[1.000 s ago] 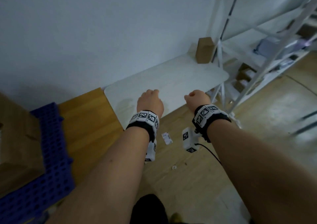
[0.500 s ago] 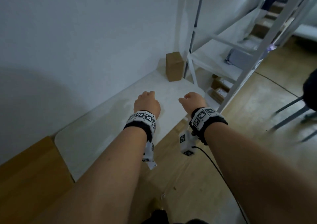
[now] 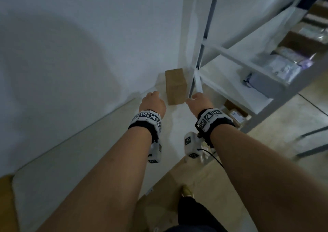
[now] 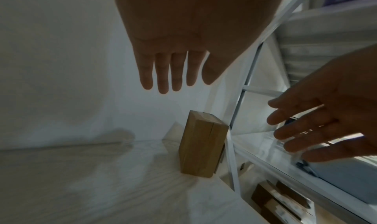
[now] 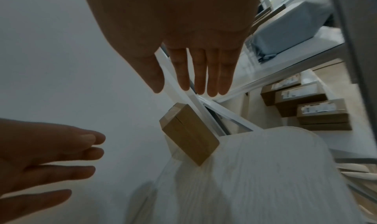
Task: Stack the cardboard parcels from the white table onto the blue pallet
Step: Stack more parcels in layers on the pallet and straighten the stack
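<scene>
Reaching for lone cardboard parcel (image 3: 176, 86) at tabletop (image 3: 85, 160) far end: left hand (image 3: 153, 103), right hand (image 3: 200, 102) both spread, empty, not touching yet. Pallet out of view; one parcel left here.

From the head camera the fingers of the left hand (image 3: 153, 103) and right hand (image 3: 199, 101) are out of sight beyond the knuckles. The cardboard parcel (image 3: 176, 86) shows only its top and near sides; its far side, by the shelf post, is hidden. The shelf unit (image 3: 248, 66) runs off the top and right edges, and the packets (image 3: 284, 64) on it are smeared with blur, labels unreadable. The white table (image 3: 74, 160) is cut by the bottom edge. In the right wrist view, labels on the boxes (image 5: 318, 111) under the shelf are too small to read.
</scene>
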Action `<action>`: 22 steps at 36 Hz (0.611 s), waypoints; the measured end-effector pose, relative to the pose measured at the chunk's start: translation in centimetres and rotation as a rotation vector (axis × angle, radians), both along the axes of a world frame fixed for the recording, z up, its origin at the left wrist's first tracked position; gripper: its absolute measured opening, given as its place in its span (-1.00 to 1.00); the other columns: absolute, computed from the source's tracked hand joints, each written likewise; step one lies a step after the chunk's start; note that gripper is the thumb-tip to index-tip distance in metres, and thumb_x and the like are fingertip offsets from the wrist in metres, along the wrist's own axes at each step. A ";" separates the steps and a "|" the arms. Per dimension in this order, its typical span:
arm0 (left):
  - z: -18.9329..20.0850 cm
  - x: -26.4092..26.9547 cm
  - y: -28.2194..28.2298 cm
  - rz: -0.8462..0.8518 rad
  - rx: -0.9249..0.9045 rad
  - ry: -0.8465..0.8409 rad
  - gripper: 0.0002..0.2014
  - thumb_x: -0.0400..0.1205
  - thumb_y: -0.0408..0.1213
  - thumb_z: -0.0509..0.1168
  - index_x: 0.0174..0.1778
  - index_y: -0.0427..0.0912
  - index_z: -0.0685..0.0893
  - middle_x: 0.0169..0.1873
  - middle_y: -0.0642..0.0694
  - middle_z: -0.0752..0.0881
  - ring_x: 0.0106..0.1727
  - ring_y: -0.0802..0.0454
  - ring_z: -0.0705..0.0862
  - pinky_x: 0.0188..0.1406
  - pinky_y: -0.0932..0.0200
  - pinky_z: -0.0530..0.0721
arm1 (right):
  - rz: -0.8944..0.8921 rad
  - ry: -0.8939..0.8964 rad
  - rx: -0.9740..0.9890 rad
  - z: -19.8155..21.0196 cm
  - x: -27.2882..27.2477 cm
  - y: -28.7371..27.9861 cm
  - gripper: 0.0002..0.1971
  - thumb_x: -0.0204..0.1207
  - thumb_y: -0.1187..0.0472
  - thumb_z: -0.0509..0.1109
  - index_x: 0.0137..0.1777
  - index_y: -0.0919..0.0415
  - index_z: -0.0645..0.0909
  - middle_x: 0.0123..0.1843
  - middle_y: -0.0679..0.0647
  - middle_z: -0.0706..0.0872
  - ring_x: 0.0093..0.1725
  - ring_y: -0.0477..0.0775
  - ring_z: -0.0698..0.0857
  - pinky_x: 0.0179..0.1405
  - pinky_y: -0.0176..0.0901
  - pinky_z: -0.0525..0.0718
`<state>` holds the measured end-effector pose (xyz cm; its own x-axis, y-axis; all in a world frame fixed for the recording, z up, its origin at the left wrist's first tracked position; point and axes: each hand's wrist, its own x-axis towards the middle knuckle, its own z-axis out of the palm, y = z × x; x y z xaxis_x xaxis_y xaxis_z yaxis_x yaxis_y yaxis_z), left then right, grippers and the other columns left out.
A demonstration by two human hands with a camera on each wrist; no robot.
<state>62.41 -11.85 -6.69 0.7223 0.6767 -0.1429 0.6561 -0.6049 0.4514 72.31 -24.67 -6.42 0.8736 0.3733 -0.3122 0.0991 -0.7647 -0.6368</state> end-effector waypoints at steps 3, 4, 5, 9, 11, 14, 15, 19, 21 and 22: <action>-0.5 3.8 0.5 0.051 -0.038 0.035 -0.59 0.73 -0.29 0.02 0.50 -0.26 0.40 0.44 -0.25 0.46 0.42 -0.22 0.47 0.35 -0.02 0.45 | 0.049 0.030 -0.015 -0.6 4.2 1.4 -0.50 0.60 0.00 0.26 0.50 0.20 0.46 0.41 0.16 0.60 0.33 0.22 0.61 0.23 -0.05 0.54; -0.7 4.9 0.6 0.065 -0.048 0.039 -0.60 0.73 -0.29 0.02 0.50 -0.26 0.41 0.45 -0.25 0.46 0.43 -0.21 0.47 0.35 -0.01 0.45 | 0.058 0.037 -0.015 -0.9 5.4 1.9 -0.49 0.59 0.00 0.26 0.50 0.20 0.46 0.39 0.16 0.62 0.31 0.21 0.62 0.22 -0.04 0.55; -0.9 5.9 0.7 0.078 -0.061 0.041 -0.60 0.74 -0.28 0.02 0.50 -0.27 0.41 0.46 -0.25 0.46 0.45 -0.20 0.46 0.37 -0.01 0.44 | 0.066 0.048 -0.014 -1.2 6.6 2.3 -0.49 0.59 -0.01 0.25 0.50 0.19 0.46 0.37 0.17 0.64 0.29 0.21 0.64 0.22 -0.03 0.57; -1.5 9.2 1.3 0.099 -0.103 0.053 -0.59 0.76 -0.23 0.01 0.51 -0.31 0.39 0.49 -0.27 0.44 0.49 -0.17 0.43 0.42 0.01 0.39 | 0.120 0.098 -0.035 -2.6 10.1 4.0 -0.46 0.61 -0.05 0.21 0.51 0.19 0.44 0.42 0.18 0.60 0.34 0.23 0.61 0.30 0.03 0.56; -1.9 10.3 1.6 0.114 -0.133 0.069 -0.57 0.77 -0.21 -0.01 0.53 -0.31 0.35 0.52 -0.27 0.41 0.52 -0.17 0.41 0.44 0.01 0.37 | 0.152 0.110 -0.055 -3.1 11.3 4.9 -0.47 0.63 -0.05 0.18 0.52 0.21 0.44 0.45 0.19 0.57 0.37 0.24 0.58 0.30 0.02 0.53; -2.4 11.7 1.9 0.156 -0.172 0.097 -0.56 0.78 -0.18 -0.01 0.54 -0.32 0.33 0.52 -0.27 0.40 0.52 -0.17 0.41 0.43 0.02 0.37 | 0.199 0.109 -0.074 -4.0 12.7 6.0 -0.49 0.67 -0.04 0.13 0.53 0.20 0.42 0.43 0.20 0.58 0.36 0.24 0.58 0.20 -0.05 0.51; -2.4 12.0 2.0 0.165 -0.187 0.103 -0.56 0.79 -0.17 -0.02 0.54 -0.32 0.32 0.52 -0.27 0.41 0.51 -0.17 0.41 0.42 0.02 0.37 | 0.209 0.109 -0.078 -4.2 12.9 6.2 -0.50 0.68 -0.04 0.12 0.54 0.19 0.41 0.42 0.20 0.58 0.36 0.24 0.57 0.18 -0.07 0.49; -2.9 13.1 2.6 0.193 -0.250 0.118 -0.60 0.79 -0.19 -0.03 0.49 -0.32 0.36 0.44 -0.32 0.48 0.43 -0.23 0.48 0.32 0.00 0.43 | 0.269 0.101 -0.088 -4.8 13.5 7.1 -0.59 0.66 -0.04 0.10 0.34 0.15 0.57 0.19 0.18 0.69 0.07 0.22 0.65 -0.01 -0.08 0.55; -2.8 13.3 2.7 0.197 -0.285 0.103 -0.64 0.78 -0.22 -0.03 0.41 -0.33 0.44 0.36 -0.33 0.55 0.36 -0.26 0.53 0.25 0.00 0.46 | 0.281 0.103 -0.079 -4.9 13.5 7.5 -0.65 0.66 0.02 0.10 0.19 0.22 0.60 0.00 0.17 0.66 -0.08 0.20 0.61 -0.14 -0.09 0.50; -2.8 13.3 2.8 0.207 -0.295 0.094 -0.64 0.78 -0.23 -0.02 0.40 -0.33 0.45 0.35 -0.32 0.56 0.36 -0.26 0.53 0.26 0.00 0.46 | 0.286 0.103 -0.077 -4.9 13.4 7.6 -0.68 0.66 0.05 0.10 0.10 0.23 0.59 -0.06 0.16 0.63 -0.11 0.19 0.59 -0.17 -0.11 0.46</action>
<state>75.70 -9.08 -9.47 0.5488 0.7268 -0.4130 0.7977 -0.3076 0.5187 85.76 -17.03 -11.36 0.6988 0.5714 -0.4303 0.2558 -0.7614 -0.5956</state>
